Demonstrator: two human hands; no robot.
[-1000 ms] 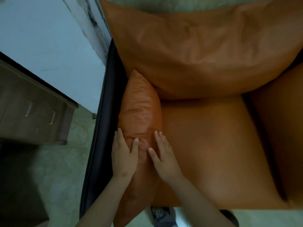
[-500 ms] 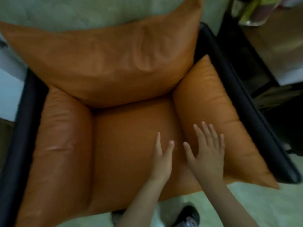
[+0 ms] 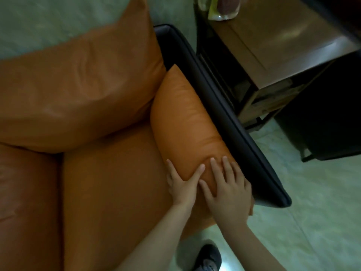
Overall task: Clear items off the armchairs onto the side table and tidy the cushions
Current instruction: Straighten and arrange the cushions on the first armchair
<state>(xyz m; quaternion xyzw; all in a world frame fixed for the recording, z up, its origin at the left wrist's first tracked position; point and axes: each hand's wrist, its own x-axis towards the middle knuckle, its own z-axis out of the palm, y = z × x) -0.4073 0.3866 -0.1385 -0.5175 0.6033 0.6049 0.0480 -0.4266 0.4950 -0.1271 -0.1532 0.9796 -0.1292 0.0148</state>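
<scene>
I look down on an orange leather armchair with a black frame (image 3: 220,106). Its right arm cushion (image 3: 183,122) lies along the frame's inner side. My left hand (image 3: 183,184) presses flat on the cushion's inner flank, fingers spread. My right hand (image 3: 228,190) lies flat on the cushion's top near its front end, fingers apart. The big back cushion (image 3: 78,87) leans behind the seat cushion (image 3: 113,188). The left arm cushion (image 3: 27,202) fills the left edge. Nothing loose lies on the seat.
A brown wooden side table (image 3: 277,47) stands right of the armchair, with a clear container (image 3: 222,6) on its far corner and a lower shelf of papers (image 3: 273,98). Pale tiled floor (image 3: 322,212) runs on the right. My dark shoe (image 3: 209,257) shows below.
My view and both hands have swung from the left arm cushion across the seat to the right arm cushion, where both palms now press down.
</scene>
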